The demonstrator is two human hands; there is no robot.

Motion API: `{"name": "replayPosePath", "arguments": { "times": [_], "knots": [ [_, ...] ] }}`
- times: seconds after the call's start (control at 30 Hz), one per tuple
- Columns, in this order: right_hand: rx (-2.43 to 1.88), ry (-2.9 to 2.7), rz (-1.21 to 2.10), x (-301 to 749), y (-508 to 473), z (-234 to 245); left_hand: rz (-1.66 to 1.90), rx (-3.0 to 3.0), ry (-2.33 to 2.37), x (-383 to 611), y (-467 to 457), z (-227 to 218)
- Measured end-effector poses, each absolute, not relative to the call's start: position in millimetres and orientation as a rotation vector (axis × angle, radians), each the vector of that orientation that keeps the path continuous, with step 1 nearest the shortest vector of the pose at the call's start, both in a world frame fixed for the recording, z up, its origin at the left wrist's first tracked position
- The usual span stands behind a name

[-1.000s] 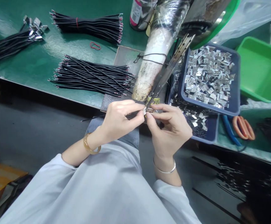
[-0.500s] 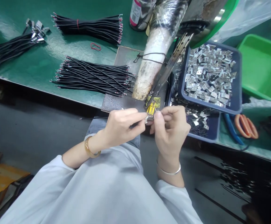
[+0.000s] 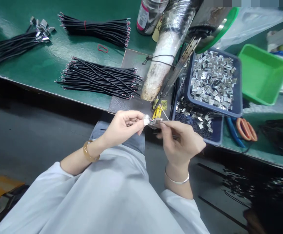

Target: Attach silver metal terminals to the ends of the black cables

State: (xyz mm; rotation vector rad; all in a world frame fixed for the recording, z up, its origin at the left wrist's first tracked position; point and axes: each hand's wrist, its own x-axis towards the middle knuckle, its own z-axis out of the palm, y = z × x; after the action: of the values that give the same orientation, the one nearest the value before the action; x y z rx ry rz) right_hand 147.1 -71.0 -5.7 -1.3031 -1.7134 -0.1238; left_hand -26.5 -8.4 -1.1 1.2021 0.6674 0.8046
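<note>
Silvery metal shows between the two hands just off the bench's near edge: a small clip (image 3: 153, 122) is pinched there, the left hand (image 3: 123, 126) closed on its left end with thumb and forefinger, other fingers curled in, and the right hand (image 3: 181, 143) closed on its right end the same way, fingertips of both nearly meeting. Whether a wire runs into the clip cannot be told. Beside the right hand, at the bench's near edge, a blue tray (image 3: 237, 84) is heaped with small metal clips, and it sits on a second blue tray (image 3: 216, 136) with a thinner scatter of the same clips. Further right stands a green bin (image 3: 263, 74), nothing visible in it. Along the near edge to the left lies a loose bundle of black wires (image 3: 99, 79); another bundle (image 3: 99, 27), tied with a red band, lies toward the far edge, and wires with clips fitted (image 3: 14, 45) lie at the far left corner.
</note>
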Motion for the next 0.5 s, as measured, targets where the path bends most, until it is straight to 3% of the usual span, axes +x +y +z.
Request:
{"name": "replayPosePath", "arguments": {
  "times": [0.17, 0.37, 0.5],
  "knots": [
    [-1.310, -1.936, -0.252, 143.5, -72.1, 4.9, 0.874, 1.297, 0.644, -24.3, -13.8, -5.4],
    [-1.466, -1.821, 0.159, 153.4, -85.3, 18.7, 0.903, 1.741, 0.547, -31.4, -17.8, -7.4],
    [-1.676, -1.540, -0.052, 191.4, -88.9, 24.0, 0.681, 1.443, 0.504, -36.0, -14.9, -1.6]
  ]
}}
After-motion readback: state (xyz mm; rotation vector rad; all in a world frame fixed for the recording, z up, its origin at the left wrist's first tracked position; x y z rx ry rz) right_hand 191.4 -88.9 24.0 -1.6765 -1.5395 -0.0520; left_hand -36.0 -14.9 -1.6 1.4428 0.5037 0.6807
